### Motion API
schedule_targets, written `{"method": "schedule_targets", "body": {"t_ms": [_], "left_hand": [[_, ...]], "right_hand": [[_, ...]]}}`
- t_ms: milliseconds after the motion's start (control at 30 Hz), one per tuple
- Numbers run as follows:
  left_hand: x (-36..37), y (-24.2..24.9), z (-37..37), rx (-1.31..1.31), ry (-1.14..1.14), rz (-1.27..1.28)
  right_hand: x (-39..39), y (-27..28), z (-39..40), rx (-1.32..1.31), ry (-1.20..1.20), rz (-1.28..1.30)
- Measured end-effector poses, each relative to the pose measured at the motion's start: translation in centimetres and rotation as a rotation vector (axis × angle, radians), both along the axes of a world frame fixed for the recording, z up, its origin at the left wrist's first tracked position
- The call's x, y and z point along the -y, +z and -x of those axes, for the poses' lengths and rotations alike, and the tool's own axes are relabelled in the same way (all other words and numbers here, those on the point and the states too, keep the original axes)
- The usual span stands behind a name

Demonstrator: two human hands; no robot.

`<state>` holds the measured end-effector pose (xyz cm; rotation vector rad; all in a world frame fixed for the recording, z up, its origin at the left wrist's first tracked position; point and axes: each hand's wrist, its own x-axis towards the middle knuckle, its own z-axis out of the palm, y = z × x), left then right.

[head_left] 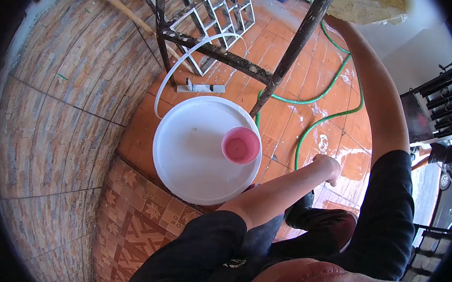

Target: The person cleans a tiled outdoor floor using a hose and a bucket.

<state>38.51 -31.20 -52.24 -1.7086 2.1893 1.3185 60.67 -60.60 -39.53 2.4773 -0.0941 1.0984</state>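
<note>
At the top right, my right hand point(334, 23) is raised against a crumpled clear plastic bag point(372, 0) with a pale yellowish mass in it; the bag hides most of the fingers. My left hand point(328, 169) hangs low over the floor with its fingers curled in and nothing showing in them. Left of it stands a large white bucket with its lid point(196, 153) on and its white handle point(181, 59) swung up. A pink plastic cup point(240, 146) sits upright on the lid, toward its right side.
Dark, paint-spattered metal bars point(221, 54) of a stand rise just beyond the bucket. Behind them leans a white metal frame point(219, 19). A green hose point(331, 97) winds over the wet, splashed orange tiles point(282, 133). A stone-patterned wall point(72, 123) borders the left side.
</note>
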Motion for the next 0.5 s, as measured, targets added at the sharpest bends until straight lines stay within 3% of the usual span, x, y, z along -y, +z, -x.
{"method": "schedule_targets", "body": {"t_ms": [500], "left_hand": [[-0.05, 0.27, 0.28, -0.026, -0.015, -0.037]], "right_hand": [[-0.82, 0.74, -0.41, -0.027, 0.012, -0.055]]}}
